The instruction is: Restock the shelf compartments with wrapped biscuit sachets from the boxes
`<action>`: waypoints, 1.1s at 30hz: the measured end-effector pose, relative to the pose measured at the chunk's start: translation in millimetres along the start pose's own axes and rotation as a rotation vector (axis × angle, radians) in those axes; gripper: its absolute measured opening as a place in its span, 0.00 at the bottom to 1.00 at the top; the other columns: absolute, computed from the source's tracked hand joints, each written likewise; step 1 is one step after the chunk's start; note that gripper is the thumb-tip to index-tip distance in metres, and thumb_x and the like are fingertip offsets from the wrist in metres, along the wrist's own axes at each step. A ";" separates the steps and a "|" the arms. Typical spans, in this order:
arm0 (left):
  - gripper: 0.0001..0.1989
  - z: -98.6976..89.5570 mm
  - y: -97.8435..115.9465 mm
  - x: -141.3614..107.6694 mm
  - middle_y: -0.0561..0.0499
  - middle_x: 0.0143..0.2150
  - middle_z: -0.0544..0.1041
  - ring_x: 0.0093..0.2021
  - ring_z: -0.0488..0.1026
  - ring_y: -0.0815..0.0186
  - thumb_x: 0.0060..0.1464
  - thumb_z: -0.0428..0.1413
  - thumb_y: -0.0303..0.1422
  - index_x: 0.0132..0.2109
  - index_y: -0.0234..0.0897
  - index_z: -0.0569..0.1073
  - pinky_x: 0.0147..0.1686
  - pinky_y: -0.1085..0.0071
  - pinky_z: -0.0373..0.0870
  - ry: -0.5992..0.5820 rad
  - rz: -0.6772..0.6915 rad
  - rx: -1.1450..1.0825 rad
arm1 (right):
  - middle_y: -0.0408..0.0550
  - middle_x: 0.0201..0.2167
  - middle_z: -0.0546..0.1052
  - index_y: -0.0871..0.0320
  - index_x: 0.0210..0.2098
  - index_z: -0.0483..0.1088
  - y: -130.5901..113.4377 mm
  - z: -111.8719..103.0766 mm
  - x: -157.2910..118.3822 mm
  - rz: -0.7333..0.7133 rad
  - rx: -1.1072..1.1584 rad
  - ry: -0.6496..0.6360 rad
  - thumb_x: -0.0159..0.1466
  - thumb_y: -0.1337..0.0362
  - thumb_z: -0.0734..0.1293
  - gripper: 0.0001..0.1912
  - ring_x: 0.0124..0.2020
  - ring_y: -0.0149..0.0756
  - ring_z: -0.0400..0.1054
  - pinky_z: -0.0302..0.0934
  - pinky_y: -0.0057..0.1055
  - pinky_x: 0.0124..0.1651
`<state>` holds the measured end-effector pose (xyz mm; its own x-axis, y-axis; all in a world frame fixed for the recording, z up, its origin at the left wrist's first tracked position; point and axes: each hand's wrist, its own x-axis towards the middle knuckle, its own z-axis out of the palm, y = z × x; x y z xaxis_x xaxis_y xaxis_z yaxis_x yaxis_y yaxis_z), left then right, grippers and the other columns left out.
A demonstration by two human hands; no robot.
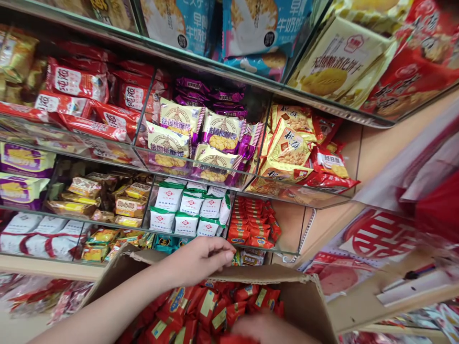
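Observation:
A cardboard box [297, 298] full of small red-wrapped packets [210, 306] stands open at the bottom centre. My left hand [204, 258] is over the box's far edge, its fingers curled in toward the thumb; a tiny bit of orange-red shows by the fingertips, too small to name. Low in the box, my right hand [265, 327] is blurred among the red packets, its fingers not readable. Beyond the box, similar red packets [251, 222] are stacked in a shelf compartment, to the right of white and green packets [190, 205].
Glass-fronted shelves [229, 188] hold purple and cream biscuit packs [222, 131], red packs [77, 81] and yellow packs [290, 143]. Large blue packs [251, 28] sit above. Plastic bags [405, 167] and a red-patterned package [380, 234] are at the right.

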<state>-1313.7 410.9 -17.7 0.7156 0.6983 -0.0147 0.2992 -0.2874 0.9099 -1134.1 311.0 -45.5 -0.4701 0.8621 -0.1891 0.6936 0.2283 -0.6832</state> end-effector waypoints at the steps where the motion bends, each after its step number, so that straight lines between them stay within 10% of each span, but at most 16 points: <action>1: 0.20 -1.6 0.2 0.2 0.49 0.33 0.73 0.30 0.68 0.69 0.53 0.43 0.45 0.40 0.34 0.69 0.30 0.75 0.63 -0.021 -0.010 -0.094 | 0.40 0.30 0.72 0.54 0.34 0.66 -4.3 -9.7 2.6 -0.009 0.117 0.055 0.56 0.58 0.62 0.08 0.31 0.31 0.66 0.59 0.24 0.30; 8: 0.23 -4.9 -1.7 0.7 0.52 0.34 0.71 0.30 0.66 0.72 0.44 0.56 0.40 0.47 0.35 0.65 0.32 0.75 0.63 -0.105 0.039 -0.393 | 0.39 0.19 0.67 0.57 0.28 0.57 -12.4 -28.6 45.7 -0.073 0.852 0.550 0.57 0.53 0.59 0.13 0.19 0.28 0.62 0.58 0.26 0.23; 21: 0.17 1.0 -0.3 4.5 0.50 0.39 0.74 0.40 0.69 0.65 0.44 0.57 0.34 0.43 0.34 0.70 0.43 0.70 0.63 0.041 0.050 -0.323 | 0.42 0.25 0.70 0.57 0.32 0.62 4.4 -21.1 48.2 -0.149 0.718 0.771 0.59 0.58 0.59 0.09 0.23 0.29 0.65 0.62 0.26 0.26; 26: 0.22 -2.2 0.1 5.3 0.48 0.38 0.72 0.34 0.72 0.65 0.48 0.50 0.45 0.47 0.37 0.63 0.31 0.70 0.68 0.093 -0.055 -0.499 | 0.49 0.39 0.71 0.56 0.30 0.66 2.1 -17.4 42.6 -0.342 0.407 0.960 0.58 0.65 0.61 0.03 0.42 0.37 0.64 0.61 0.36 0.43; 33: 0.25 -5.8 0.3 5.0 0.53 0.30 0.73 0.29 0.70 0.72 0.43 0.59 0.34 0.49 0.36 0.60 0.31 0.73 0.67 0.050 -0.034 -0.657 | 0.50 0.48 0.64 0.53 0.34 0.68 -7.0 -11.7 37.5 -0.453 0.050 0.831 0.53 0.67 0.64 0.08 0.51 0.43 0.56 0.53 0.43 0.51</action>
<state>-1313.7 418.1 -15.0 0.6780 0.7338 -0.0430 -0.1380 0.1845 0.9731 -1150.3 347.0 -39.6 -0.1365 0.7469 0.6508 0.5069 0.6170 -0.6019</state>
